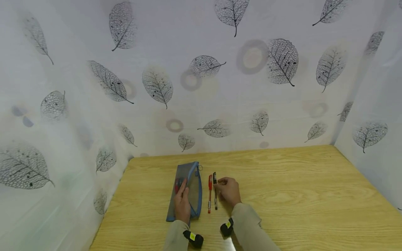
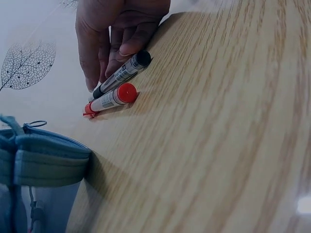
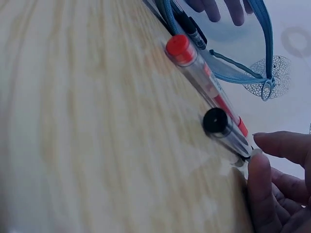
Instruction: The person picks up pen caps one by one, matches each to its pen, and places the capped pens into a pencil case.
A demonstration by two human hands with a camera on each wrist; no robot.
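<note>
A blue-edged mesh zip pouch (image 1: 179, 170) lies on the table with its mouth gaping toward the pens. My left hand (image 1: 183, 205) rests on it, fingers extended; its fingertips also show at the pouch in the right wrist view. A red pen (image 1: 209, 195) lies beside the pouch, and a black pen (image 1: 215, 198) lies close to it, almost parallel. With thumb and index finger, my right hand (image 1: 230, 191) pinches the black pen near its cap. In the right wrist view the black pen's round end (image 3: 215, 120) faces the camera.
Inside the pouch are a red item (image 1: 177, 184) and a dark pen (image 3: 192, 29). The wooden table (image 1: 301, 195) meets leaf-printed sheeting (image 1: 216, 101) at the back and sides. Black wrist cameras (image 1: 226, 227) are strapped over both sleeves.
</note>
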